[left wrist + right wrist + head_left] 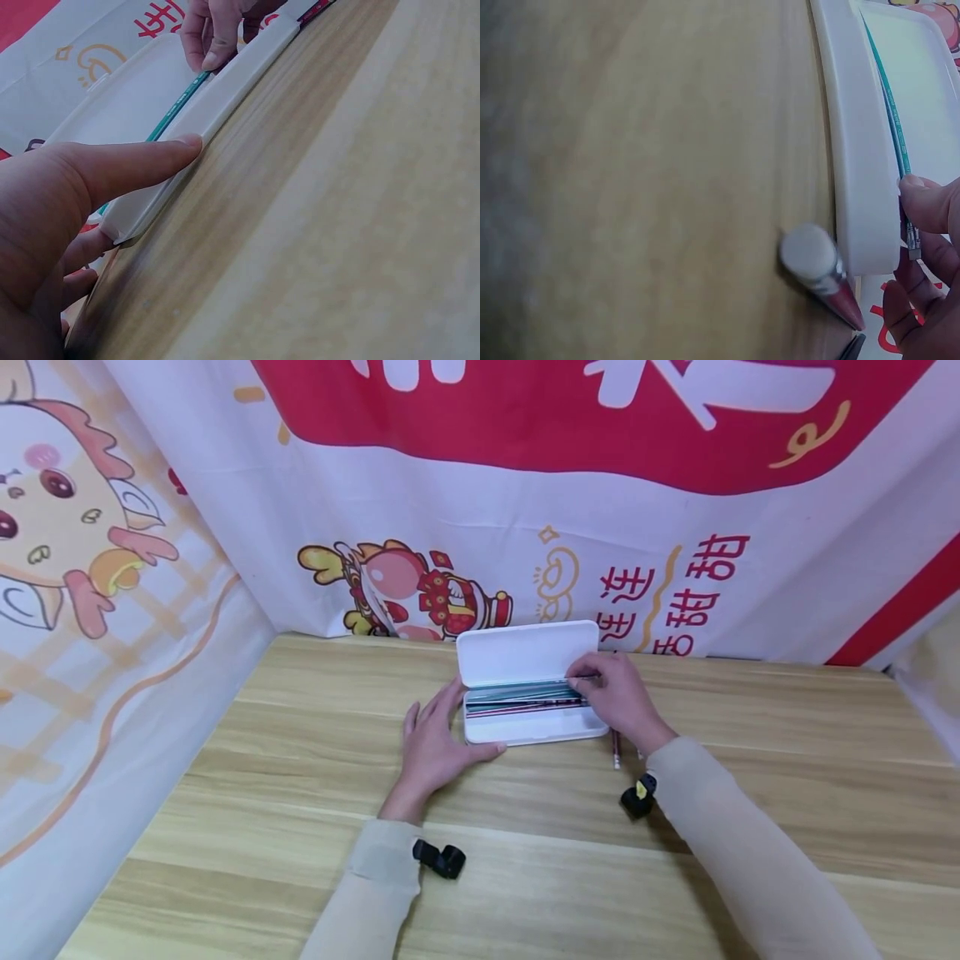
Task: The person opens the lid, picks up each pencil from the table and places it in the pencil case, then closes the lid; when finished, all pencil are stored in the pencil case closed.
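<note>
A white pencil case [498, 729] lies on the table with its lid [517, 653] raised. Several pencils [517, 696], mostly green, lie lengthwise inside. My left hand [437, 752] holds the case's left end, its thumb [142, 166] along the front wall and its fingers around the end. At the right end, my right hand [618, 693] pinches a green pencil [891, 112] between thumb and fingers, near its eraser end. That pencil lies along the case, by the lid side. Part of the case's right end is hidden under the right hand.
A dark red pencil [617, 750] with a white eraser lies on the wooden table [525, 877] just right of the case. A dark tip of another item [853, 348] shows beside it. Behind the case hangs a printed cloth [450, 510].
</note>
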Demonstrator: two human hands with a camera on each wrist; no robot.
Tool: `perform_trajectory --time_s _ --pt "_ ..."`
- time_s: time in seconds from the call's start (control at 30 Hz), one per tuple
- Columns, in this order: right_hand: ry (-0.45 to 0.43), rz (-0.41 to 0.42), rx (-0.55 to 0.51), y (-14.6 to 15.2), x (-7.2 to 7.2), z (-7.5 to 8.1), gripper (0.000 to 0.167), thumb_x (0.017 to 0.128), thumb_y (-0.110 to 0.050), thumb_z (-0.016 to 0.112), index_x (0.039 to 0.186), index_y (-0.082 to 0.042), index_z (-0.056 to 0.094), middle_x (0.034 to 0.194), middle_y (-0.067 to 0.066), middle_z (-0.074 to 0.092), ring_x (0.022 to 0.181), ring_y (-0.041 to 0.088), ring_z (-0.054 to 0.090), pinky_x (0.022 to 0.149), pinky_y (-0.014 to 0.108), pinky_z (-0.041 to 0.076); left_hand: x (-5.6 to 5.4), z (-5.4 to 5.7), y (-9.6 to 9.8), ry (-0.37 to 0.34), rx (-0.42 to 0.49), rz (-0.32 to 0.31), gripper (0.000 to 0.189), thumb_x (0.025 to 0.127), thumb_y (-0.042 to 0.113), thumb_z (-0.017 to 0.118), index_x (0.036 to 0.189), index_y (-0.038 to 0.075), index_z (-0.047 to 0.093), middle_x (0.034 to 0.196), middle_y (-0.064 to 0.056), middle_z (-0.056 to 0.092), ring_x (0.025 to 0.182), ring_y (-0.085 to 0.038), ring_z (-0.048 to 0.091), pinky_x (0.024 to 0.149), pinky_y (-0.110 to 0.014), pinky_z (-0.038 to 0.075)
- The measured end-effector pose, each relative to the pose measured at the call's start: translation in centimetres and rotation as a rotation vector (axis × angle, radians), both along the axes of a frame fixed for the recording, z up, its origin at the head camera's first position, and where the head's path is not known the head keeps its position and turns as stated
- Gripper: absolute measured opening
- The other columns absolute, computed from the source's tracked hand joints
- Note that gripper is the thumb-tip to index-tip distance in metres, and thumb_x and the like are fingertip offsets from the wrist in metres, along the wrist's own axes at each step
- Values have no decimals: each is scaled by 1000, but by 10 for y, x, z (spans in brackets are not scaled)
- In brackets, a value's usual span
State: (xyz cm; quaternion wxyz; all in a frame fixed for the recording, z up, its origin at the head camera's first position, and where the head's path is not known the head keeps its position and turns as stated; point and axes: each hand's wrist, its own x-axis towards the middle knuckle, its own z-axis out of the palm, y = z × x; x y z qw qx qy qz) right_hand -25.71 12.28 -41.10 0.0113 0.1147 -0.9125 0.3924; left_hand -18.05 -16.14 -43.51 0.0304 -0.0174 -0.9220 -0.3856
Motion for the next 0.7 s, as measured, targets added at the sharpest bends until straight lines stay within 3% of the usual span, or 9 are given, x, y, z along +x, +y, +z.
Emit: perform_trajectory --time_s 0.7 --pt "-116 1 -19 3 5 -1 14 104 -16 72 116 -15 79 123 9 63 119 29 48 101 45 44 0 -1 0 2 1 -3 119 74 51 97 170 31 30 174 1 42 164 -30 32 138 -56 -2"
